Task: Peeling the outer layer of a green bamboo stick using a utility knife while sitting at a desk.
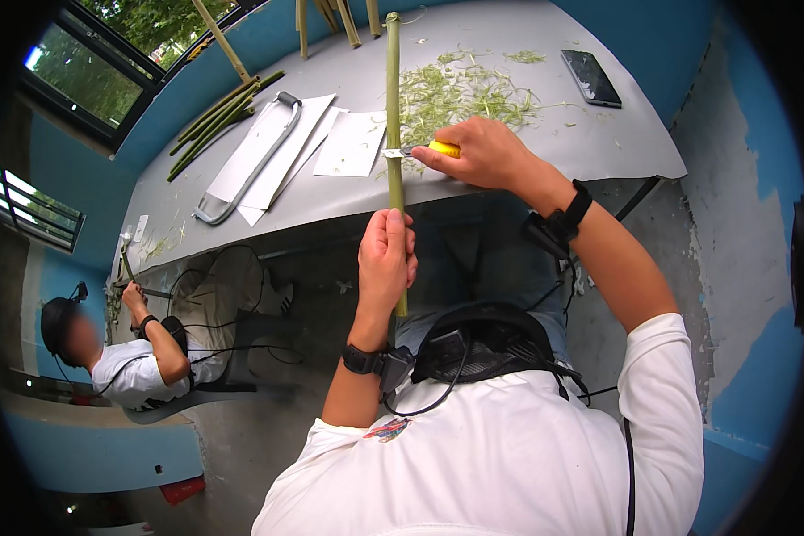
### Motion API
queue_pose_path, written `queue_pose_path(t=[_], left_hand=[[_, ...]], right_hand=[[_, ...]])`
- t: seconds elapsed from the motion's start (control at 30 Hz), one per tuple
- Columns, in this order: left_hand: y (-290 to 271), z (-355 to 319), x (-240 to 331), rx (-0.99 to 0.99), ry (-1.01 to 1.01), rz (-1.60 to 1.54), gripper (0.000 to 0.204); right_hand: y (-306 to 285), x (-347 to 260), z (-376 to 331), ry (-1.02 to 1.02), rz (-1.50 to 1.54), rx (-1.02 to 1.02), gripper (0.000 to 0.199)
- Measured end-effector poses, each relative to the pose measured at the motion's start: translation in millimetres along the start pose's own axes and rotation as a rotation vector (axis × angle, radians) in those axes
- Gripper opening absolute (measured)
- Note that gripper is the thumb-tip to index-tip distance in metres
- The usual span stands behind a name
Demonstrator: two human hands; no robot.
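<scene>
Knife blade [395, 153] tiny; stalk [393, 98] bottom hidden.

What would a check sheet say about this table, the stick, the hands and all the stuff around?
Surface: grey table, strewn with green shavings.
Job's things: long green stalk lying over the table edge; yellow-handled knife with its blade against it.
Clutter: white paper sheets, metal bar frame, bundle of green stalks, dark phone.
Grippers: left hand gripping the stalk; right hand gripping the knife.
Cables: black wires by the waist pack.
Surroundings: blue walls, windows, another seated person at left.
</scene>
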State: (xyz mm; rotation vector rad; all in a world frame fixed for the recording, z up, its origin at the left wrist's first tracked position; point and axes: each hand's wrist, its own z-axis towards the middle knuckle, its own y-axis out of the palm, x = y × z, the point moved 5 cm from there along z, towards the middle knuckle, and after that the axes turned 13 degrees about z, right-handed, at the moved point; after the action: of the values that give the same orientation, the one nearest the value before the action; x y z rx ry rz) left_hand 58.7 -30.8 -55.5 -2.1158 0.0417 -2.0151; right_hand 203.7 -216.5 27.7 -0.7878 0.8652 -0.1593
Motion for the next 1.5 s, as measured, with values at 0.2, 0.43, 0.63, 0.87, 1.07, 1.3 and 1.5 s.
queue_pose_path(t=[0.2,0.43,0.63,0.87,1.07,1.3,1.5], left_hand=[[-5.4,1.3,0.7,0.029,0.025,0.085,0.035],[-4.0,-0.5,5.6,0.11,0.053,0.15,0.034],[-5.1,2.4,4.2,0.111,0.044,0.156,0.035],[-7.1,2.3,2.0,0.101,0.025,0.12,0.035],[-7.1,1.6,5.0,0.143,0.034,0.201,0.034],[-9.5,2.7,2.7,0.183,0.066,0.266,0.031],[-10.2,2.2,1.6,0.191,0.079,0.32,0.033]], right_hand=[[0.9,3.1,-0.2,-0.052,0.018,0.026,0.074],[2.5,-2.6,-5.6,-0.112,-0.009,0.132,0.071],[-1.3,1.7,-2.3,-0.064,-0.033,0.19,0.07],[2.1,-3.3,-6.0,-0.12,-0.072,0.125,0.069],[5.4,-5.9,-5.3,-0.145,-0.081,0.117,0.069],[5.6,-5.0,-3.4,-0.099,-0.077,0.089,0.071],[5.4,-5.0,-3.1,-0.089,-0.072,0.098,0.072]])
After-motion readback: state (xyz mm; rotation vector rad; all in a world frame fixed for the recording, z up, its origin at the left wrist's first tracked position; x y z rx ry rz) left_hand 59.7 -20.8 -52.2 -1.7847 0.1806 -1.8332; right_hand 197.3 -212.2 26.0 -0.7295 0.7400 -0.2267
